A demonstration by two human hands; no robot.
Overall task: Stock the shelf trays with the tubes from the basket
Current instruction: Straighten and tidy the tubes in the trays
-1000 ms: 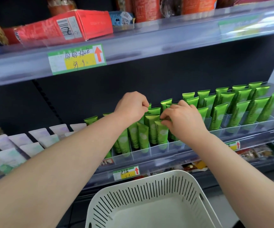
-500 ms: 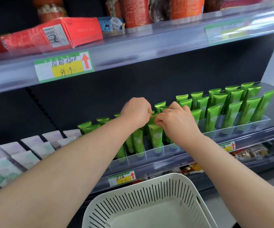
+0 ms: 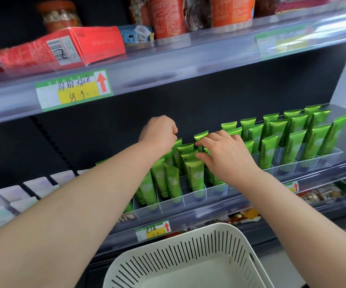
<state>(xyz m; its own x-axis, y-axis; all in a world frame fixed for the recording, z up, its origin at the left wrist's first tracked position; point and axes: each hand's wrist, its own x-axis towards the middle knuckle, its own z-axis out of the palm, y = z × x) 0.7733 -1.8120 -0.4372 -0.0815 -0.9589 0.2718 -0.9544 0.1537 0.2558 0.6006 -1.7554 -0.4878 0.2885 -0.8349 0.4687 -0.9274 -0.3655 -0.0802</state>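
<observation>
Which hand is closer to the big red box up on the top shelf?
The left hand. It is below the red box and a little to its right, at the green tubes. The right hand is lower and farther right.

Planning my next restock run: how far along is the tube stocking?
Nearly done, it seems. Done: the clear trays hold rows of standing green tubes, and the visible part of the white basket holds none. In hand: the right hand touches tube tops mid-shelf; the left hand curls beside them, grip hidden. Left: probably just straightening these rows.
</observation>
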